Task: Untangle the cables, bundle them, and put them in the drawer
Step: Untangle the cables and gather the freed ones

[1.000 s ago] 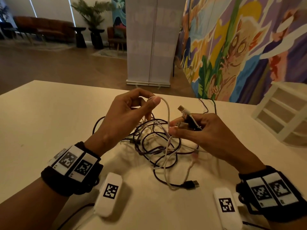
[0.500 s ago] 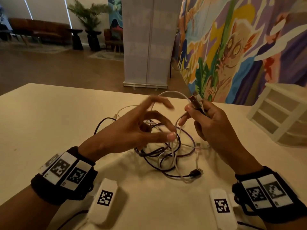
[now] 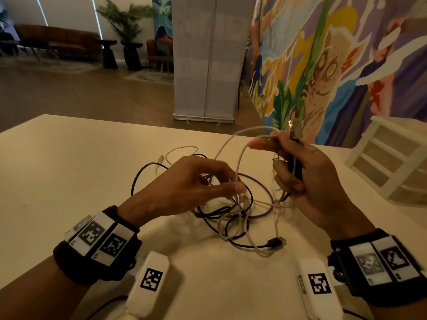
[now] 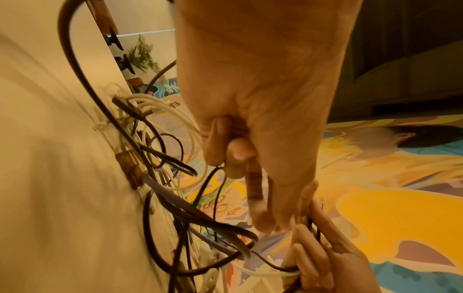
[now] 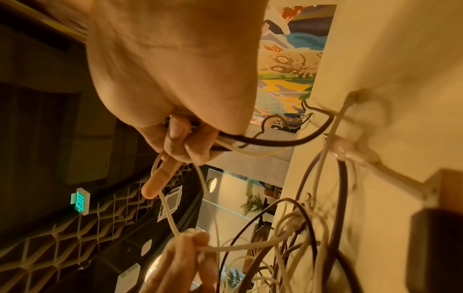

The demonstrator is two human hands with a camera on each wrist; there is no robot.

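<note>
Though tangled, cables (image 3: 233, 211) between hands.

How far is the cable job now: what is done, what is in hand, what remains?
Done: nothing; the cables lie tangled on the table. In hand: the right hand grips plug ends while the left hand pinches a white cable. Left: untangling, bundling, storing in the drawers.

2 hands (image 3: 184, 188), 1 cable tangle (image 3: 233, 218) w/ approx 4 cables, 1 drawer unit (image 3: 392, 158) at 2 o'clock, 2 wrist cams (image 3: 151, 287).
</note>
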